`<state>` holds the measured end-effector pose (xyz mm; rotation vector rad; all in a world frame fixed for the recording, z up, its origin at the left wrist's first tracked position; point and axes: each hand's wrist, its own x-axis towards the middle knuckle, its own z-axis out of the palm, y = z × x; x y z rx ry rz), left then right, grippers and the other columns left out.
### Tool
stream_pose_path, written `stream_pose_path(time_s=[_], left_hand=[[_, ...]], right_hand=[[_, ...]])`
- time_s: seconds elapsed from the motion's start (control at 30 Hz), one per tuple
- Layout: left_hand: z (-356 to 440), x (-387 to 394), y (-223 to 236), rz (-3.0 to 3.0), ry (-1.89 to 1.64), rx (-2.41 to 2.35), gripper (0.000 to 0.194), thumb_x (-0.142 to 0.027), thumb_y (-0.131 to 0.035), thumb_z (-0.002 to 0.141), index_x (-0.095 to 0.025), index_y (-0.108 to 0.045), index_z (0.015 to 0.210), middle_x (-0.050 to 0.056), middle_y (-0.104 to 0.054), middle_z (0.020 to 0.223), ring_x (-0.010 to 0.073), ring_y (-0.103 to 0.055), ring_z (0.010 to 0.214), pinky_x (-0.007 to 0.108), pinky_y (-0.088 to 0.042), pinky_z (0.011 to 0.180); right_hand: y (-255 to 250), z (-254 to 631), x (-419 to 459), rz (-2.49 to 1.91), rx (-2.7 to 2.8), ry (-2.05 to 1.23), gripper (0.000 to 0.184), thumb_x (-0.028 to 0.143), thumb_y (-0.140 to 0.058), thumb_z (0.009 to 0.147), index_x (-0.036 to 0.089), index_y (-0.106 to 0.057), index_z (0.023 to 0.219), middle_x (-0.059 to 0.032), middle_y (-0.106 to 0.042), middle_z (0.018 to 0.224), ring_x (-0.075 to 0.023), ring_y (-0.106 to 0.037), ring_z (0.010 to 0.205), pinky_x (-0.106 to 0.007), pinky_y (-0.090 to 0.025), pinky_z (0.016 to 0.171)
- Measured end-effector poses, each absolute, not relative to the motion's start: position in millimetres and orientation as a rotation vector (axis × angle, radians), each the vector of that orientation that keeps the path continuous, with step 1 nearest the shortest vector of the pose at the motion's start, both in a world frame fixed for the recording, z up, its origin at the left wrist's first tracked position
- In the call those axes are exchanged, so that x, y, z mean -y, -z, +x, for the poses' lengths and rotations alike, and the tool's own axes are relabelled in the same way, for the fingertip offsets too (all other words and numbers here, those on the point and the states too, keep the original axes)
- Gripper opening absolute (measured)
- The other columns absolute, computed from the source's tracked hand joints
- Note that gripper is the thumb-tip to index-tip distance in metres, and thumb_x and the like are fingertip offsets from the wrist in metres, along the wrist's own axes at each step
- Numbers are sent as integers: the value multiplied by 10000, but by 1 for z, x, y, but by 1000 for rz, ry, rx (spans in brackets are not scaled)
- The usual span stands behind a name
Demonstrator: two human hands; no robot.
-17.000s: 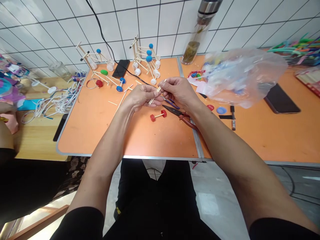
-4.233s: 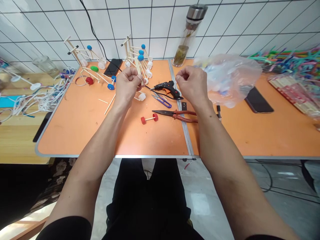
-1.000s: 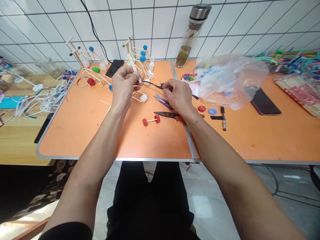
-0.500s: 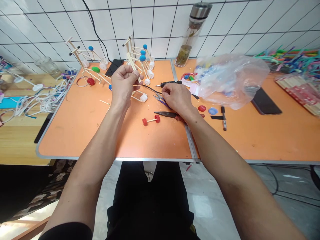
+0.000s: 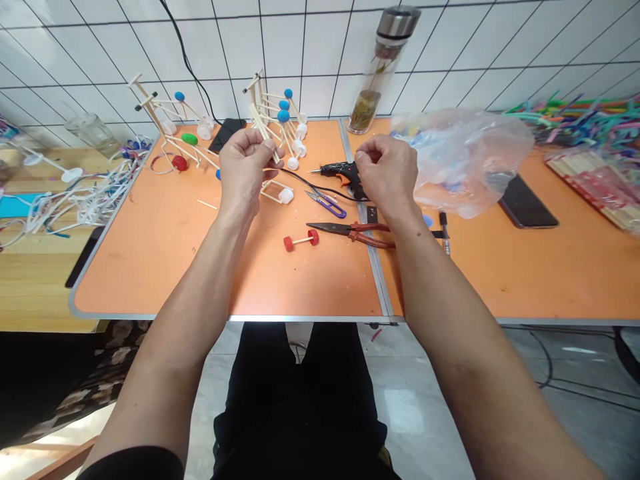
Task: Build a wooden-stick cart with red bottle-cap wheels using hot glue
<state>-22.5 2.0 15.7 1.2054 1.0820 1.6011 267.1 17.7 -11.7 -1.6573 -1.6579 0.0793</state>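
My left hand [image 5: 246, 160] pinches a few short, pale wooden sticks [image 5: 264, 132] between thumb and fingers, above the table. My right hand [image 5: 387, 170] is closed just beside a black glue gun [image 5: 345, 171], and whatever its fingers may hold is hidden. The glue gun lies with its nozzle to the left and its cable running toward my left hand. Below it are purple thread snips [image 5: 331, 204] and red-handled pliers [image 5: 350, 230]. A stick with red caps on both ends [image 5: 301, 240] rests nearer to me.
Stick frames with blue balls and white wheels [image 5: 284, 117] stand at the back. A tea bottle [image 5: 373, 87] is by the wall. Right of it lie a clear plastic bag [image 5: 473, 157], a phone [image 5: 527, 201] and a marker [image 5: 445, 233]. White cords [image 5: 90, 190] are heaped left.
My right hand has moved right and up, away from the snips, uncovering the glue gun, snips and plier handles. My left hand keeps hold of the sticks in nearly the same place.
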Motion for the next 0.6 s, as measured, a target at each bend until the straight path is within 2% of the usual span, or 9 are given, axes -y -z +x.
stream_pose_path(time_s=[0.13, 0.4, 0.6], left_hand=[[-24, -4, -14, 1212, -1605, -1066, 382, -441, -1089, 844, -347, -721, 878, -2, -877, 874, 264, -902, 924, 362, -677, 676], [-24, -2, -15, 1222, -1592, -1098, 357, -494, -1077, 837, -358, -753, 902, 1, -885, 892, 268, -897, 960, 389, -677, 702], [-19, 3, -19, 1248, -1589, -1121, 388, -500, -1084, 865, -344, -732, 914, -1, -885, 897, 269, -903, 1015, 388, -674, 734]], right_hand=[[16, 273, -24, -1595, 1633, -65, 299, 515, -689, 1209, 274, -837, 1112, -147, -894, 1110, -400, -850, 1154, -578, -715, 1100], [16, 273, -26, -1615, 1593, -49, 232, 445, -710, 1207, 270, -806, 1088, -139, -888, 1134, -388, -860, 1129, -598, -705, 1136], [16, 267, -25, -1479, 1568, -55, 348, 551, -684, 1242, 261, -814, 1099, -108, -872, 1052, -358, -856, 1070, -585, -715, 1113]])
